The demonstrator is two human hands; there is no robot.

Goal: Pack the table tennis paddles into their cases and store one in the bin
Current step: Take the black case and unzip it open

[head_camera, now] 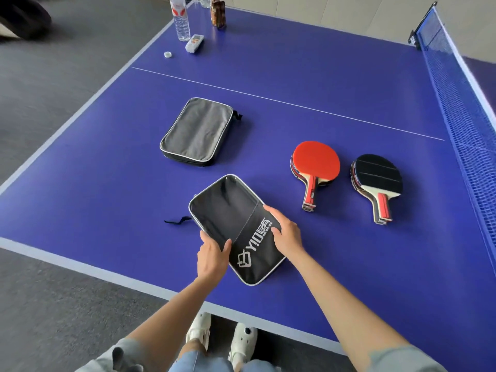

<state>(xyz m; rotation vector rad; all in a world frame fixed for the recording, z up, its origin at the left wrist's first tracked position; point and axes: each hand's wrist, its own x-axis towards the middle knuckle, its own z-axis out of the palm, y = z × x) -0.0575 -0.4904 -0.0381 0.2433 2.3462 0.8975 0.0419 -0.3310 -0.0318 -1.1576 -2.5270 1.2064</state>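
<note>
A black paddle case with a white logo lies near the table's front edge. My left hand grips its left edge, thumb on top. Fingers of my right hand rest on its right edge. A grey case lies closed farther back on the left. To the right sit two stacks of paddles: one with red rubber up, one with black rubber up, handles pointing toward me. No bin is in view.
The blue table has a net along its right side. At the far corner stand a water bottle, a white remote, a bottle cap and a brown package. Grey floor lies left.
</note>
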